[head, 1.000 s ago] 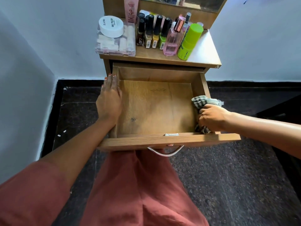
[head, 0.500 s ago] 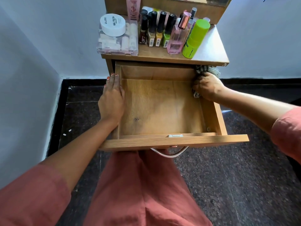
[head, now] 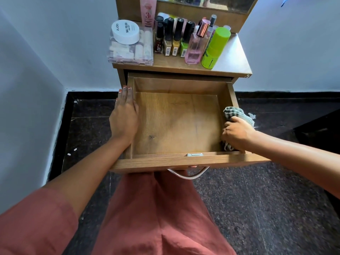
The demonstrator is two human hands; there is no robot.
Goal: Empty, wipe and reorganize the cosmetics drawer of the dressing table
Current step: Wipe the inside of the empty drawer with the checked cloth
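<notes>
Your right hand [head: 237,134] clutches the cloth [head: 237,112] against the right wall of the empty drawer [head: 176,124], near its front — a wall running straight away from you; your left hand [head: 124,115] (fingers flat) rests on the left wall.

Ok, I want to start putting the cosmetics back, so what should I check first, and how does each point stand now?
1. Empty drawer: ok, its floor is bare.
2. Steadied: ok, left hand rests flat on the left wall.
3. Free of cloth: not ok, right hand grips it against the right wall.
4. Wiping finished: cannot tell.
5. Reachable nail polish bottles: ok, upright on the tabletop.
</notes>
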